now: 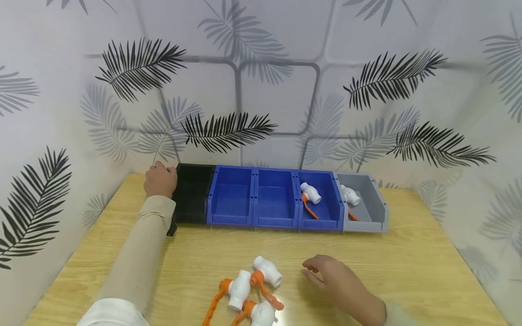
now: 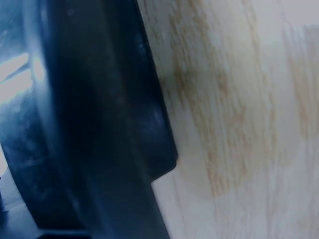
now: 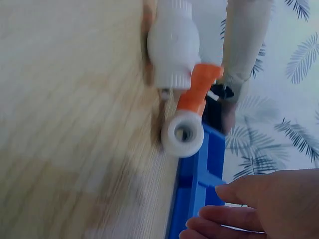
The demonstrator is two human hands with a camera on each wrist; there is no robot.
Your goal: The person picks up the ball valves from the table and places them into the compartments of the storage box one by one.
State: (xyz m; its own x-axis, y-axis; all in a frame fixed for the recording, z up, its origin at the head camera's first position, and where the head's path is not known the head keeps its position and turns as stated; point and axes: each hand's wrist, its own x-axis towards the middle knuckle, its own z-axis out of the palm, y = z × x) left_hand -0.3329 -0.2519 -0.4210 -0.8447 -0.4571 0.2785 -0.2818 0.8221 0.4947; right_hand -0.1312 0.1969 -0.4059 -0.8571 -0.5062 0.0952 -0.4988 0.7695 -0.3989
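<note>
My left hand (image 1: 160, 179) grips the back left corner of a black bin (image 1: 193, 222), its fingers curled. Dark plastic fills much of the left wrist view, and no fingers show there. Over the table my right hand (image 1: 336, 280) has loosely bent fingers with nothing between them. To its left lie three white ball valves with orange lever handles: one valve (image 1: 269, 271) closest to the hand, another valve (image 1: 239, 290) farther left, and a third valve (image 1: 263, 314) cut off by the lower edge. The right wrist view shows the right hand (image 3: 264, 206) apart from a valve (image 3: 174, 45).
Right of the black bin stand a blue bin (image 1: 230, 221), a second blue bin (image 1: 275, 222), a third blue bin (image 1: 320, 224) and a grey bin (image 1: 364, 226). One ball valve (image 1: 311, 194) lies in the third blue bin, another ball valve (image 1: 350, 195) in the grey one. A leaf-patterned wall stands behind.
</note>
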